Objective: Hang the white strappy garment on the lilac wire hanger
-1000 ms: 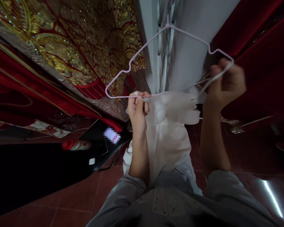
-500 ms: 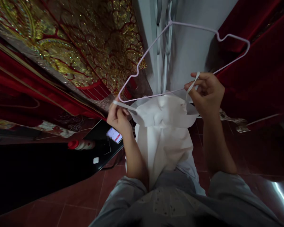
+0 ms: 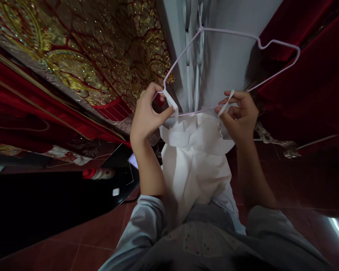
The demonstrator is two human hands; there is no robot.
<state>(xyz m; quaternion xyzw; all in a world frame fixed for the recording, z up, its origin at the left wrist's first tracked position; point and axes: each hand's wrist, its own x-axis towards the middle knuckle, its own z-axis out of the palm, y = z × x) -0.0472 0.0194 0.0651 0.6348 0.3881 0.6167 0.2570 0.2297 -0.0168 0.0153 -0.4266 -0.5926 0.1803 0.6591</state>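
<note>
At far left, a black tabletop (image 3: 59, 214) bears a red-capped bottle (image 3: 100, 173), a small white case (image 3: 116, 192) and a partly hidden phone (image 3: 132, 160), above a reddish tiled floor (image 3: 93, 229). A gold-patterned cloth (image 3: 101, 49) hangs beyond. The left hand (image 3: 151, 111) holds a white strap (image 3: 171, 102) between thumb and fingers, beside the hanger's notch. Centrally, a pale hanger (image 3: 228, 31) spans both hands before a grey wall (image 3: 228, 67); the white garment (image 3: 196, 150) hangs just below its bottom bar. The right hand (image 3: 240, 114) pinches a second strap (image 3: 226, 102). Dark red fabric (image 3: 307, 101) fills the far right.
</note>
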